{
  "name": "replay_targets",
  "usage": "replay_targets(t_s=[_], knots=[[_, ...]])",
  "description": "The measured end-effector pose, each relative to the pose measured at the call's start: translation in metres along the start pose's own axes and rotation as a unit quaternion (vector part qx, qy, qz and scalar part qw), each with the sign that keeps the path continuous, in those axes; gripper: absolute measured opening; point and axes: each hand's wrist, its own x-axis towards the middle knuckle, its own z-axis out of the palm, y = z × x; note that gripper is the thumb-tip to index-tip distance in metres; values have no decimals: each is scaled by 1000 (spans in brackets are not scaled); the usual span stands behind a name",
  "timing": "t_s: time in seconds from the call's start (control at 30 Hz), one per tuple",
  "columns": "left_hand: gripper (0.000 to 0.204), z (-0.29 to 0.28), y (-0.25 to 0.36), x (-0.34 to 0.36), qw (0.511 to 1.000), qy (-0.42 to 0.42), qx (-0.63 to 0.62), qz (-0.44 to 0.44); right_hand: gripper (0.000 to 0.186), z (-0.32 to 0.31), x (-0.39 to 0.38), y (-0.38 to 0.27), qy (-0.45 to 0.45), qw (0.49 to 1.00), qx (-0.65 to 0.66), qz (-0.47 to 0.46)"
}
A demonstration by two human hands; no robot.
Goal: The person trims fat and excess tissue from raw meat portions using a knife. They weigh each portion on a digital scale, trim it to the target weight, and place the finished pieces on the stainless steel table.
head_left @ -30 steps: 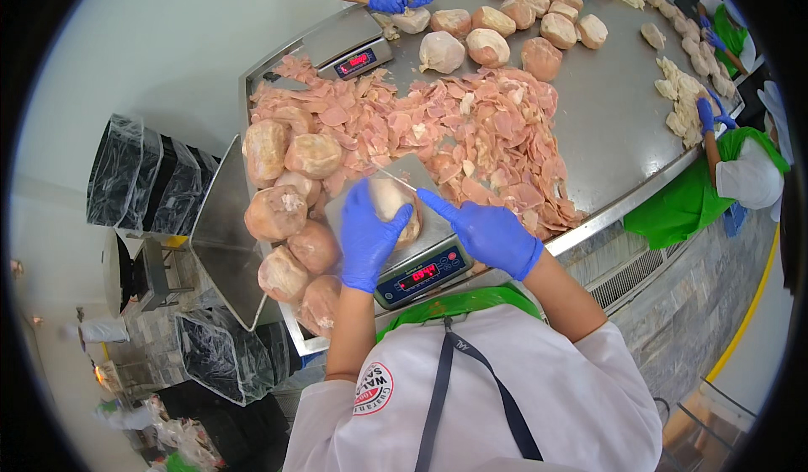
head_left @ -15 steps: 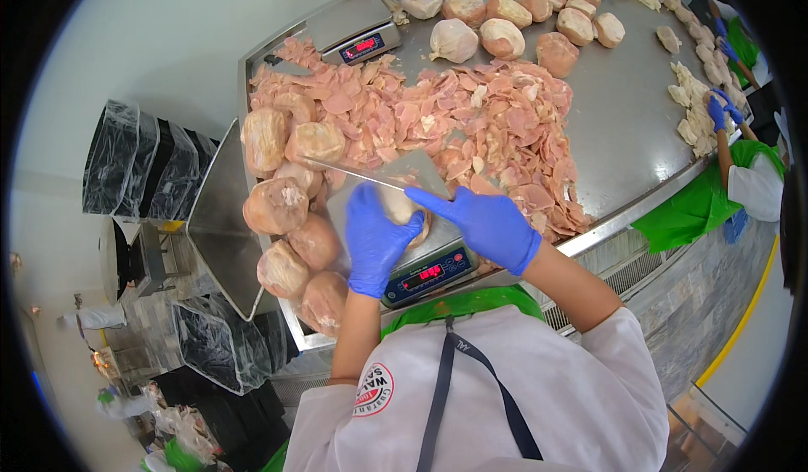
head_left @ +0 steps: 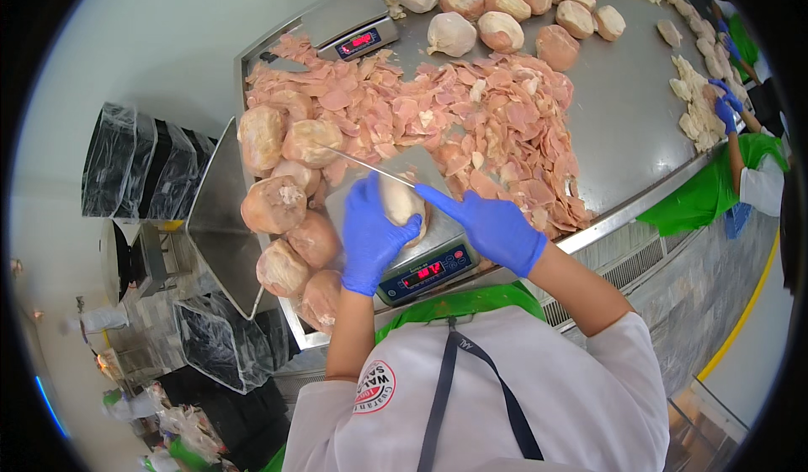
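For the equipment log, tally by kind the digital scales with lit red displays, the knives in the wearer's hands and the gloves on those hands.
Digital scales: 2
Long thin-bladed knife: 1
Blue gloves: 2
Total: 5

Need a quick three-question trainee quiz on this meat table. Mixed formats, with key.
1. Which hand holds the knife?
2. True or false: the left hand touches the chunk on the near scale.
3. What lies on the table just beyond that scale?
A) folded towels
B) whole fish
C) meat slices

Key:
1. The right hand.
2. True.
3. C.
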Motion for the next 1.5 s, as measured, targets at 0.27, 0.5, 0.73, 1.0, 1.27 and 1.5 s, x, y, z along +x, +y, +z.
replay_targets(t_s=[0.27, 0.5, 0.73, 1.0, 1.27, 1.5], knots=[[98, 6, -11, -3, 998, 34, 6, 45, 68, 9, 47, -7, 17, 996, 88, -21], [107, -3, -7, -3, 998, -2, 54, 21, 70, -2, 26, -4, -50, 995, 85, 2], [106, -8, 0, 0, 1000, -4, 27, 3, 67, 30, 60, 11, 38, 989, 120, -78], [102, -12, 3, -4, 1000, -3, 22, 13, 89, 1, 22, 11, -81, 990, 118, -11], [101, -5, -8, -6, 999, 43, 23, -8, 93, 23, 32, 12, -77, 991, 109, -7], [97, -12, -28, 0, 997, 5, -15, 76, 84, 23, -7, 35, -105, 979, 172, 10]])
